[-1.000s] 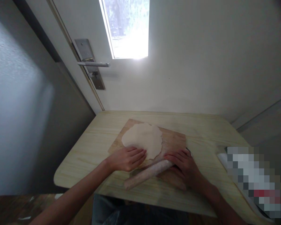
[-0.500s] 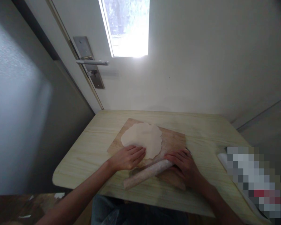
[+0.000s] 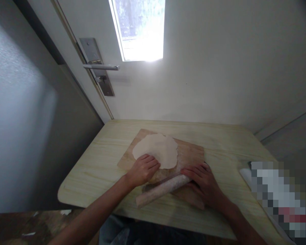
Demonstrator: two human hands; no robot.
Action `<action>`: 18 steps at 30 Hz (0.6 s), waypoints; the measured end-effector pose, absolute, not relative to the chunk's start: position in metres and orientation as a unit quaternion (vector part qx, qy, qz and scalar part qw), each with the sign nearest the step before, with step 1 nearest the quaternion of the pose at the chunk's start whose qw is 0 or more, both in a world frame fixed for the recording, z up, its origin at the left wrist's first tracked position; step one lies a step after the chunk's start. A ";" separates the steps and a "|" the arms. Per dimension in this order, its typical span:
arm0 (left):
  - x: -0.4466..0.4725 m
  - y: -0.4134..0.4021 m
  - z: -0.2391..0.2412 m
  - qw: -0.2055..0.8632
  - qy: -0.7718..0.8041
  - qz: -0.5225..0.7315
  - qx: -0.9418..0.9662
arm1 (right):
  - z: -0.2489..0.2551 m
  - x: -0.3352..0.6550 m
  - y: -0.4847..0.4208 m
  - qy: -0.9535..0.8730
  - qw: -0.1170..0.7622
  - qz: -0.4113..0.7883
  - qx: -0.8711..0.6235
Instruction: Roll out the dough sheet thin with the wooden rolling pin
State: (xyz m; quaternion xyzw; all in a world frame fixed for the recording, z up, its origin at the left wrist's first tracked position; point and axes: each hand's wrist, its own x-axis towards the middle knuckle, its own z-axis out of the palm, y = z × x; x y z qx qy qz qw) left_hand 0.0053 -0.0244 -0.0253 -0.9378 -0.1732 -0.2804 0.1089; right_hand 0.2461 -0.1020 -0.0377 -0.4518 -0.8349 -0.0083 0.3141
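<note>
A thin, pale sheet of rolled dough [image 3: 160, 146] with an uneven edge lies on a wooden board [image 3: 191, 151]. My left hand [image 3: 145, 169] is at the dough's near edge, its fingers curled over and closed on it; the fingertips and the pinched edge are hidden. A floury wooden rolling pin [image 3: 160, 191] lies slantwise across the near part of the board. Its right end is under my right hand [image 3: 200, 178], which is wrapped over it, thumb below.
The board rests on a light wood-grain table [image 3: 91, 163]. Behind the table stands a white door with a metal handle [image 3: 102, 67] and a bright window [image 3: 142, 30]. A blurred-out item [image 3: 280, 200] lies at the table's right edge.
My left hand's fingers have curled in more, and the dough's near edge has drawn back slightly away from me. My right hand and the rolling pin stay in place.
</note>
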 end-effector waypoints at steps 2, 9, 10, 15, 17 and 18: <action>0.006 -0.025 -0.027 0.104 -0.175 -0.279 -0.939 | -0.037 0.246 -0.103 -0.834 0.309 -0.009 -0.458; 0.005 -0.022 -0.026 0.065 -0.182 -0.271 -0.943 | -0.036 0.246 -0.104 -0.830 0.310 0.006 -0.463; 0.005 -0.021 -0.025 0.062 -0.181 -0.271 -0.943 | -0.036 0.246 -0.104 -0.830 0.312 0.008 -0.463; 0.005 -0.020 -0.022 0.071 -0.150 -0.280 -0.946 | -0.038 0.246 -0.104 -0.827 0.318 0.009 -0.463; 0.006 -0.020 -0.022 0.082 -0.139 -0.291 -0.943 | -0.038 0.246 -0.104 -0.829 0.313 0.010 -0.463; 0.006 -0.021 -0.023 0.087 -0.136 -0.296 -0.941 | -0.038 0.247 -0.104 -0.831 0.309 0.011 -0.463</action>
